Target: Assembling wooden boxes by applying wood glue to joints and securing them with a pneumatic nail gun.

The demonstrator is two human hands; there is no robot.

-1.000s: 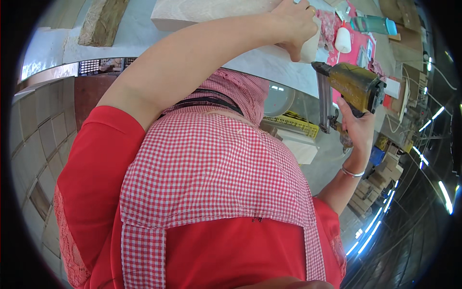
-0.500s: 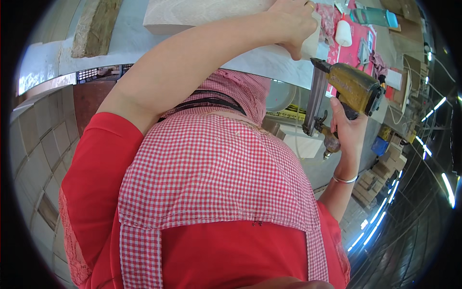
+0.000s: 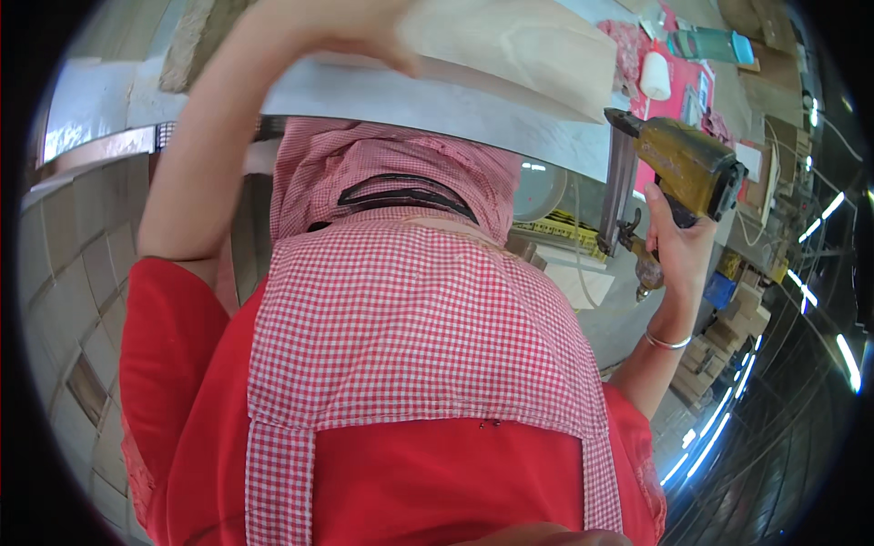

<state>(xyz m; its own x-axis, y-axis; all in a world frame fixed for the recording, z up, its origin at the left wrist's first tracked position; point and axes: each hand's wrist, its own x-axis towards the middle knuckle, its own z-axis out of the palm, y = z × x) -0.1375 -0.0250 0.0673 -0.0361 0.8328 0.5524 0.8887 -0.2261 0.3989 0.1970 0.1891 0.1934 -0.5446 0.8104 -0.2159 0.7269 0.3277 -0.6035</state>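
My right hand (image 3: 681, 244) is wrapped round the handle of a yellow and black pneumatic nail gun (image 3: 692, 168). Its nose points left, at the right end of a pale wooden piece (image 3: 519, 55) on the white-topped table (image 3: 437, 96); whether they touch I cannot tell. My left hand (image 3: 360, 32) is at the left end of that piece, smeared by motion. The thumb shows against the near side, while the fingers run out of the picture at the top, so its grip is unclear.
A rough wooden block (image 3: 196, 45) lies at the table's left. On the right are a white glue bottle (image 3: 655, 76), a teal bottle (image 3: 715, 45) and a crumpled pink cloth (image 3: 626, 55). Stacked boards (image 3: 91, 246) stand at left; below the table is a yellow-and-black striped strip (image 3: 569, 227).
My left hand has moved left from the wooden piece's right end to its left end. The piece appears shifted and turned. The nail gun sits slightly farther right, still in my right hand.
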